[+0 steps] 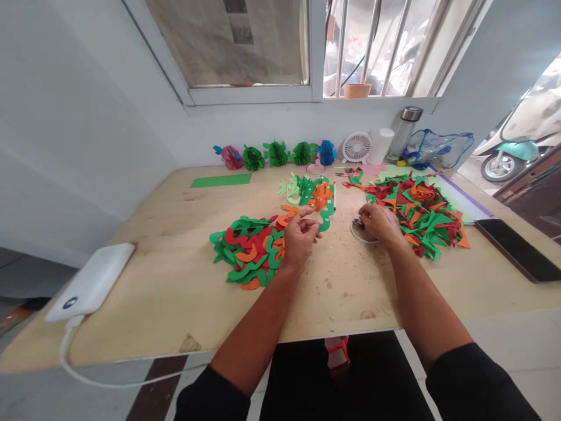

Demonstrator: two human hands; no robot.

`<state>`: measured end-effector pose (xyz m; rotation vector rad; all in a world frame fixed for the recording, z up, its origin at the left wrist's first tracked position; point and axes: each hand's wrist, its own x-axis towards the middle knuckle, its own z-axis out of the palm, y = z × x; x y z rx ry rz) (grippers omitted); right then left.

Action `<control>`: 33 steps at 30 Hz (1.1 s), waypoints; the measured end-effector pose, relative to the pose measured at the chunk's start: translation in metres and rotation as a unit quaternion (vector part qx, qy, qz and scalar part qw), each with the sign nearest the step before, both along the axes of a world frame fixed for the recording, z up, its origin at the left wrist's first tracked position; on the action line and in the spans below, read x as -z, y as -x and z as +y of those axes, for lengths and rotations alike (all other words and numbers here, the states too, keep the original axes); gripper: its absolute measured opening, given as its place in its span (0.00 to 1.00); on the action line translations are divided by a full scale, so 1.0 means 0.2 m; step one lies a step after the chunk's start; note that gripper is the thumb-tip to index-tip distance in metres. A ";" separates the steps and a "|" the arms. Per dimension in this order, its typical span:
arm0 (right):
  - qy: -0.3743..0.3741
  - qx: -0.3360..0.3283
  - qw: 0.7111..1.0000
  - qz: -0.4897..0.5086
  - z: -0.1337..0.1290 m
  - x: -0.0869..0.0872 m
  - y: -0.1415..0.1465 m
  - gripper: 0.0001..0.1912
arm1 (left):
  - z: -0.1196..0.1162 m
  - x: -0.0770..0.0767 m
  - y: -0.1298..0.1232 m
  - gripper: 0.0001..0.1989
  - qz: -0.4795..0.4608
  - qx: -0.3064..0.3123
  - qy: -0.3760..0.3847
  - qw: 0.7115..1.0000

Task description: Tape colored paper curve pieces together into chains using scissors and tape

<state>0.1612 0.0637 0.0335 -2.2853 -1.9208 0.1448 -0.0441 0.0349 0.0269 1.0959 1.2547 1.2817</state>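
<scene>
My left hand is closed, thumb and fingertips together, beside a pile of wavy green, red and orange paper cut-outs. What it pinches, if anything, is too small to make out. Over a pale ring, possibly a tape roll, my right hand has its fingers pressed together; a small dark thing shows at the fingertips, its kind unclear. Beyond the left hand lie orange paper pieces with small white marks and green paper pieces. A slim pen-like stick lies near them.
Pointed paper scraps are heaped at the right, near a black phone. Folded paper figures, a small fan and a bottle line the wall. A corded white power bank is at the left, a green strip behind.
</scene>
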 end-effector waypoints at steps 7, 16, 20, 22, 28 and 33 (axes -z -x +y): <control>-0.003 -0.034 0.999 -0.010 0.00 0.02 0.01 0.14 | 0.00 -0.01 0.00 0.21 -0.001 0.000 -0.001 1.000; -0.013 -0.021 0.999 -0.033 -0.01 0.04 0.05 0.11 | 0.00 -0.01 0.00 0.21 0.004 0.002 0.000 1.000; -0.015 -0.007 0.999 -0.040 -0.01 0.04 0.07 0.10 | 0.00 -0.01 0.00 0.21 0.008 0.005 0.007 1.000; -0.016 -0.006 0.999 -0.043 -0.01 0.03 0.08 0.11 | -0.01 -0.02 0.00 0.21 0.005 0.005 0.011 1.000; -0.020 -0.005 0.999 -0.042 -0.02 0.02 0.09 0.13 | -0.01 -0.03 0.00 0.22 -0.008 0.004 0.017 1.000; -0.018 -0.006 0.999 -0.039 -0.02 0.02 0.08 0.11 | -0.01 -0.03 0.00 0.21 -0.008 0.001 0.015 1.000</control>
